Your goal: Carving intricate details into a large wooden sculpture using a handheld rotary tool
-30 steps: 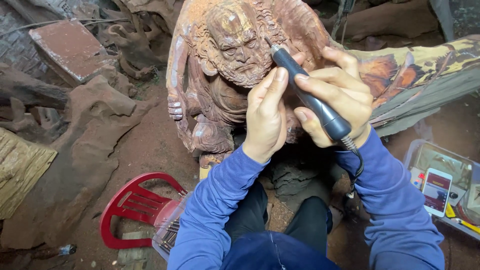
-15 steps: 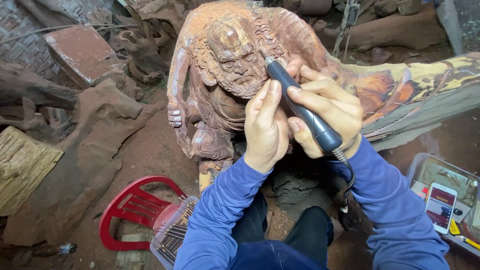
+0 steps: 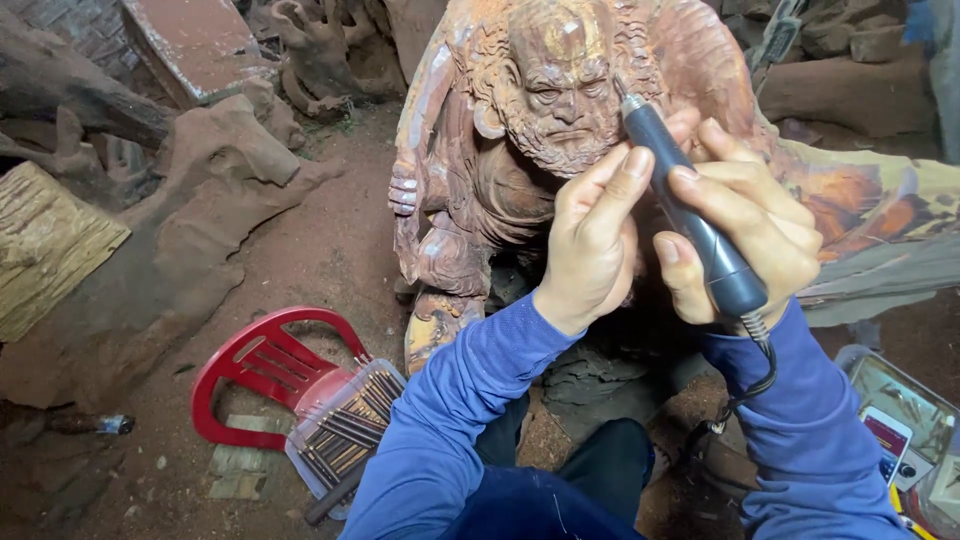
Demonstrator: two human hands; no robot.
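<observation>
Hands [image 3: 690,235] gripping rotary tool [image 3: 690,215], tip at carved statue [image 3: 560,110] — beard

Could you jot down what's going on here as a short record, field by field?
Setting: dusty dirt-floor workshop
Work piece: carved wooden statue of a bearded figure
Right hand: grips a dark corded rotary tool, tip beside the statue's face
Left hand: steadies the tool
Nearby: red plastic chair with a clear box of bits; tray at right

Dirt floor [image 3: 300,260]: red chair [image 3: 265,370], wood statue [image 3: 520,170], log [image 3: 50,245].
</observation>
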